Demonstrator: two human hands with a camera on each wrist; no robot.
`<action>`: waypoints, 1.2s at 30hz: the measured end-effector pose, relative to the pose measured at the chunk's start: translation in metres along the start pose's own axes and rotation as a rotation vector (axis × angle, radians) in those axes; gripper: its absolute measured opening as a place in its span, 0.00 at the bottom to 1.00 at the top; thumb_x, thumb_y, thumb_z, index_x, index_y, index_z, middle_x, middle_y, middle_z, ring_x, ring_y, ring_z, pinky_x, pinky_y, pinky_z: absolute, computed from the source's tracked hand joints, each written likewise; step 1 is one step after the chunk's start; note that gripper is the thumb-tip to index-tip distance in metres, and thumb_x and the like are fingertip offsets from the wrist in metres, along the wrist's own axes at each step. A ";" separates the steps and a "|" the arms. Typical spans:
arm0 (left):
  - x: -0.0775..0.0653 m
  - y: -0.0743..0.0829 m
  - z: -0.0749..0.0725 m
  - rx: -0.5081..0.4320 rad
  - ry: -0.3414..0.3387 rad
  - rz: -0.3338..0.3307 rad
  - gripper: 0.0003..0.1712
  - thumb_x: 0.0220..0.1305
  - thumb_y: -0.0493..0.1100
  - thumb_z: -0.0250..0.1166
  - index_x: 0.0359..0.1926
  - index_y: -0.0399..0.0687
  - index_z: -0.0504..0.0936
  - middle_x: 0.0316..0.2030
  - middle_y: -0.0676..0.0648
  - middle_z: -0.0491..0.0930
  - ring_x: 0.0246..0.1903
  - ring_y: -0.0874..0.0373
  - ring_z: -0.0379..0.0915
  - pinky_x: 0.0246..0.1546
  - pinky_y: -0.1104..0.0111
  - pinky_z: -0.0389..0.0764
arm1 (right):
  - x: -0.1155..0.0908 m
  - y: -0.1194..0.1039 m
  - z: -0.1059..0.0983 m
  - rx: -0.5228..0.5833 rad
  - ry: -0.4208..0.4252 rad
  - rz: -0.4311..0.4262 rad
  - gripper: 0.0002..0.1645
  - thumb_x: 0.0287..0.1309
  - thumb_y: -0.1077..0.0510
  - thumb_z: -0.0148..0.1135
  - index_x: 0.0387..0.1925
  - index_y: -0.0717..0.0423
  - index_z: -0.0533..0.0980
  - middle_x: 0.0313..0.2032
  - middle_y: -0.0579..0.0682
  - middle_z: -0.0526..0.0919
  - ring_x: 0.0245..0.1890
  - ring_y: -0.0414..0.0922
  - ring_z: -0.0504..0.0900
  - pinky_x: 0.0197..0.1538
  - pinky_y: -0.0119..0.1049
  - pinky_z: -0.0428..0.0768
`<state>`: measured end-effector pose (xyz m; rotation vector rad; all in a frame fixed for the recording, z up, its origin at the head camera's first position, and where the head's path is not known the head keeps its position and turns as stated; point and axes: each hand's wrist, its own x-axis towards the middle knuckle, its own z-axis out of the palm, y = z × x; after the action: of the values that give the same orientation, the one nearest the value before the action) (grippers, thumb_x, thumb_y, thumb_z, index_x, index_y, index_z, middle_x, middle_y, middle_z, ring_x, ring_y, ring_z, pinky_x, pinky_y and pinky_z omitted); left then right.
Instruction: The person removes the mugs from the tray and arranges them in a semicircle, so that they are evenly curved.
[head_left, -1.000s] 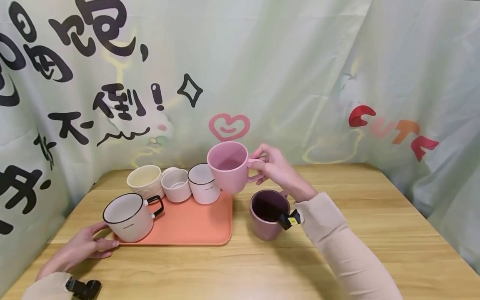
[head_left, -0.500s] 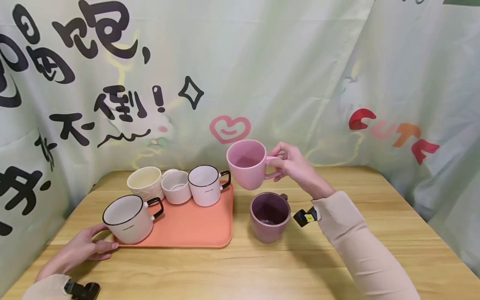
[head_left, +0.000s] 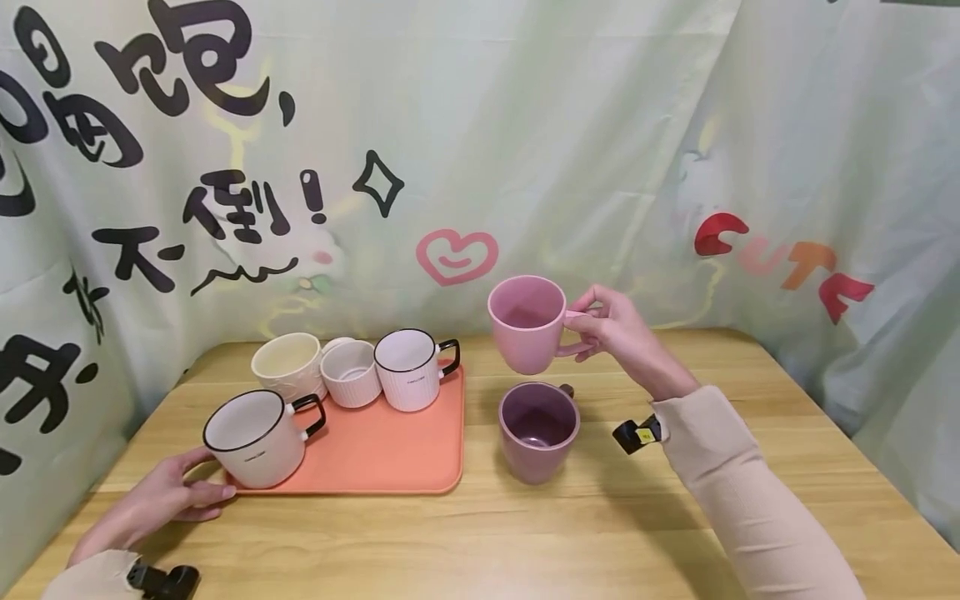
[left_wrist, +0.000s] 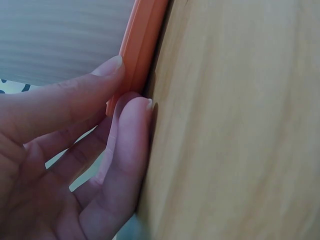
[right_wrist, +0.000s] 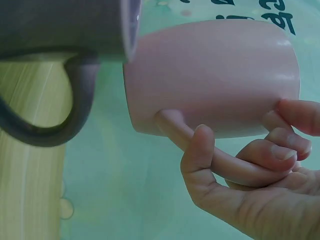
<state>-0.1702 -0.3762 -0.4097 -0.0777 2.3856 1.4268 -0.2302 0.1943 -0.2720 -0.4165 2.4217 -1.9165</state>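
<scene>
A pink mug is held in the air by its handle in my right hand, above and behind a purple mug standing on the table. In the right wrist view, my fingers curl through the pink mug's handle. My left hand grips the front left corner of an orange tray; the left wrist view shows the thumb on its rim and fingers against its outer side. Near that hand, a large white mug with a black rim and handle stands on the tray.
Along the tray's back are a cream cup, a small white ribbed cup and a white mug with a black handle. A printed curtain hangs behind the wooden table.
My right hand has carried the pink mug to the right, from over the tray's right edge to beyond it. My left hand has stayed at the tray's corner.
</scene>
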 end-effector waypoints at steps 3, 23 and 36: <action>-0.001 0.000 -0.001 0.000 0.001 0.004 0.49 0.66 0.36 0.69 0.70 0.15 0.45 0.59 0.16 0.60 0.38 0.53 0.81 0.41 0.59 0.87 | -0.002 0.004 -0.004 0.011 0.010 -0.004 0.08 0.68 0.67 0.58 0.41 0.66 0.67 0.17 0.48 0.64 0.29 0.51 0.89 0.32 0.39 0.85; -0.001 0.001 0.001 -0.011 0.009 -0.008 0.47 0.68 0.34 0.68 0.71 0.17 0.46 0.67 0.11 0.38 0.40 0.53 0.81 0.41 0.60 0.87 | -0.003 0.044 -0.023 0.029 0.085 0.022 0.06 0.68 0.66 0.57 0.38 0.66 0.67 0.18 0.50 0.68 0.22 0.47 0.84 0.33 0.41 0.87; -0.003 0.002 0.003 -0.020 0.017 -0.009 0.47 0.68 0.33 0.66 0.71 0.16 0.44 0.66 0.10 0.38 0.40 0.54 0.82 0.41 0.61 0.87 | -0.001 0.068 -0.021 0.076 0.088 0.054 0.05 0.66 0.68 0.57 0.38 0.65 0.69 0.17 0.50 0.68 0.19 0.46 0.82 0.32 0.40 0.86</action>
<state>-0.1676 -0.3728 -0.4081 -0.1060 2.3817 1.4520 -0.2457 0.2283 -0.3325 -0.2667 2.3760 -2.0370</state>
